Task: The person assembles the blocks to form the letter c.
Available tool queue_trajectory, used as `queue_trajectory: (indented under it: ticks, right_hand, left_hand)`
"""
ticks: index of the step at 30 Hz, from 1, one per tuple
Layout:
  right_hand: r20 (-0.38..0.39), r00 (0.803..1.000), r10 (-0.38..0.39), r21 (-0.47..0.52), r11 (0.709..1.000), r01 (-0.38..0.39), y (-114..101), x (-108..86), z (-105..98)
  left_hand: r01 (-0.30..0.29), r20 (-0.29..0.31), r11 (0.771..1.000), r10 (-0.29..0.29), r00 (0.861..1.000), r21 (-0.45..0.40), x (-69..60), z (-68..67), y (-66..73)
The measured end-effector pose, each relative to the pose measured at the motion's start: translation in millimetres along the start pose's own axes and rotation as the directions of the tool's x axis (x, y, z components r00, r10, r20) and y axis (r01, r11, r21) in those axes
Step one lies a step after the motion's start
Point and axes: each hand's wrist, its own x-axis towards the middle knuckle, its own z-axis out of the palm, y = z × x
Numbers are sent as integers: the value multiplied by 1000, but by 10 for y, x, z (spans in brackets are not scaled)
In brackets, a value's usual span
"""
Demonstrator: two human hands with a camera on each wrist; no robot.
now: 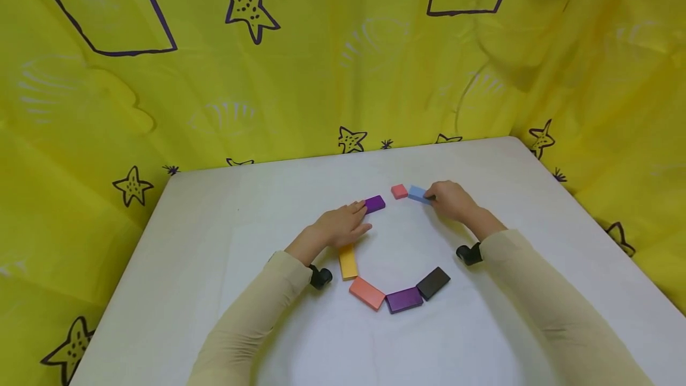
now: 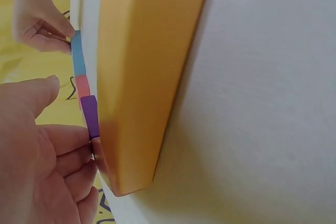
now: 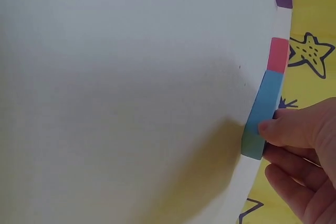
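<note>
My right hand (image 1: 452,200) pinches a light blue block (image 1: 419,195) near one end, thumb on its near side in the right wrist view. The block's other end meets a small pink-red block (image 1: 399,191). My left hand (image 1: 340,225) lies with extended fingers against a purple block (image 1: 375,204), thumb spread apart; a gap separates this block from the pink-red one. Below that hand is a yellow block (image 1: 348,264), large in the left wrist view. Beyond it there, an orange-brown block (image 2: 105,166) stands by the fingertips, hidden by the hand in the head view.
The curved row continues nearer me with an orange block (image 1: 367,293), a second purple block (image 1: 404,300) and a black block (image 1: 433,283). All lie on a white table (image 1: 177,290). A yellow patterned curtain (image 1: 300,88) hangs behind and beside it.
</note>
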Motion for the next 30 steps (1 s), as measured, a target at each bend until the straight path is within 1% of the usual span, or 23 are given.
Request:
queue_trajectory:
  ticks: [3, 6, 16, 21, 27, 30]
  right_hand:
    - [3, 1000, 13, 14, 1000, -13, -22, -64, 6]
    - [0, 1000, 5, 19, 1000, -5, -42, -116, 15]
    - [-31, 996, -81, -14, 997, 81, -81, -207, 43]
    - [-42, 990, -137, -43, 990, 135, -72, -229, 45]
    - [-34, 978, -207, -46, 978, 205, -69, -227, 45]
    - [-35, 974, -224, -52, 974, 222, -72, -221, 34]
  left_hand:
    - [-6, 3, 1000, 6, 1000, -8, 10, 4, 1]
    - [-9, 3, 1000, 9, 1000, -11, 17, 9, 0]
    - [-10, -5, 1000, 10, 1000, -4, 34, 22, -13]
    - [-11, -4, 1000, 11, 1000, 3, 33, 25, -7]
    - [-6, 2, 1000, 6, 1000, 4, 25, 18, 1]
    - [-6, 1, 1000, 6, 1000, 7, 24, 10, 0]
